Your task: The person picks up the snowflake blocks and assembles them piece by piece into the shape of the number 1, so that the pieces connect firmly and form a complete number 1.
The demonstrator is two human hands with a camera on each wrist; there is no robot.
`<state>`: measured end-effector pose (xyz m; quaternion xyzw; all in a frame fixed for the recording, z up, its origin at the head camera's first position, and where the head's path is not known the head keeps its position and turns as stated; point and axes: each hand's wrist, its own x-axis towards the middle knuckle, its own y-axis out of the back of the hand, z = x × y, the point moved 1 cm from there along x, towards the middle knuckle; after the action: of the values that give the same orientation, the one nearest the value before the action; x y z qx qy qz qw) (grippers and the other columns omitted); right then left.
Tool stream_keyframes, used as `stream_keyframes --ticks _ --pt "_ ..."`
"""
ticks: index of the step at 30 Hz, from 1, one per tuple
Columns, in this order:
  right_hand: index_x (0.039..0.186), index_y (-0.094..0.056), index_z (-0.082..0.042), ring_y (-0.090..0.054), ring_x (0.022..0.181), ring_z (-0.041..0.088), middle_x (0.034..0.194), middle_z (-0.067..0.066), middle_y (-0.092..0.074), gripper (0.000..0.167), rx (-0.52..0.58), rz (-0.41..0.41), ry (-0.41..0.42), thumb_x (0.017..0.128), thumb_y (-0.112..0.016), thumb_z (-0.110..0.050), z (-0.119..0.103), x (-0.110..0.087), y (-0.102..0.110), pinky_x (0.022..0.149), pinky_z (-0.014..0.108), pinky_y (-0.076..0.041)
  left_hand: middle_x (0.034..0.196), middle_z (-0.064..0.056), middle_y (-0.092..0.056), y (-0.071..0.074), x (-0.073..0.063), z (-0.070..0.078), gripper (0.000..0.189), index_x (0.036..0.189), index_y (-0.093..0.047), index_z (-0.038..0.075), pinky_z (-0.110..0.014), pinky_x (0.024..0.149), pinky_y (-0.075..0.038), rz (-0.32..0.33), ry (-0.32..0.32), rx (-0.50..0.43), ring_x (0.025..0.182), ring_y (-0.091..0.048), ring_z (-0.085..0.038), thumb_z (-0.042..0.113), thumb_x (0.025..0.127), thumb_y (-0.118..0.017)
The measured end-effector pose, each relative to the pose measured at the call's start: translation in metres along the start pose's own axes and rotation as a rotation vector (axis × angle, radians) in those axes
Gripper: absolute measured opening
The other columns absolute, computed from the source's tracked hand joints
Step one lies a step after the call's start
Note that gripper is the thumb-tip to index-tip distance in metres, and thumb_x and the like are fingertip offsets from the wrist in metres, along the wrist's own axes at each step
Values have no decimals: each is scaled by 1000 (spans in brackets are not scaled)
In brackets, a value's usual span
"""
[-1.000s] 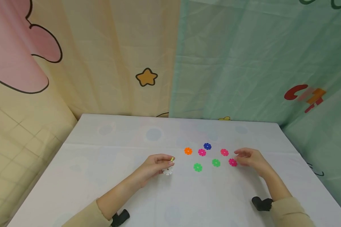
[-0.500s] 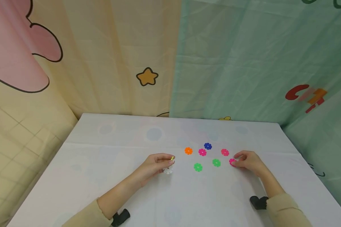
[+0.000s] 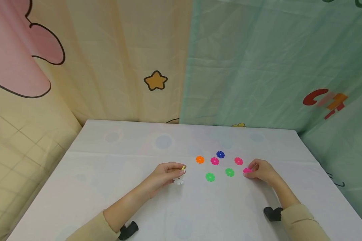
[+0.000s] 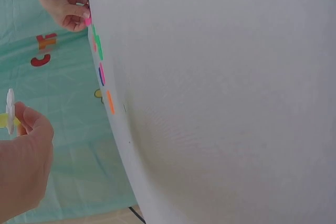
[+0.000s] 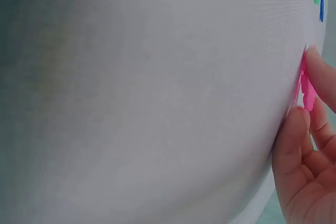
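Note:
My left hand pinches a yellow notched disc between thumb and fingers. A white notched disc is joined crosswise to it, seen edge-on in the left wrist view. Both are held above the table. At the right, my right hand has thumb and fingertips on opposite edges of a pink notched disc. This disc is tilted, one edge close to the tabletop, and part of it is covered by the fingers.
Left of my right hand lie a reddish-pink disc, two green discs, another pink disc, a blue disc and an orange disc. All rest flat on the white-covered table. Printed curtains stand behind it.
My right hand has come slightly left and closed its fingertips on the pink disc, which is now tilted up. The left hand with the yellow and white discs stays almost in place.

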<state>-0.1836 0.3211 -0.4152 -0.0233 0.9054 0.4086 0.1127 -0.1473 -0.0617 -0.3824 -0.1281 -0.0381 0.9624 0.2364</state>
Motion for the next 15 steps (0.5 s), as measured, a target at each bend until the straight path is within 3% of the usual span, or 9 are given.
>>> stream_keyframes --ticks 8,15 --pt "94 -55 4 -51 56 16 66 4 -51 33 91 -46 -10 75 -78 -12 -2 -2 -2 53 27 -45 115 -11 -61 1 0 -1 48 125 -51 -9 -24 78 -44 -3 -1 -1 90 -56 -11 20 88 -65" --pt "98 -55 3 -52 55 16 63 3 -51 33 150 -71 -13 79 -75 -16 -7 -2 -6 54 26 -47 113 -12 -62 0 0 0 47 123 -53 -9 -23 76 -44 4 0 14 87 -56 -11 20 88 -65"
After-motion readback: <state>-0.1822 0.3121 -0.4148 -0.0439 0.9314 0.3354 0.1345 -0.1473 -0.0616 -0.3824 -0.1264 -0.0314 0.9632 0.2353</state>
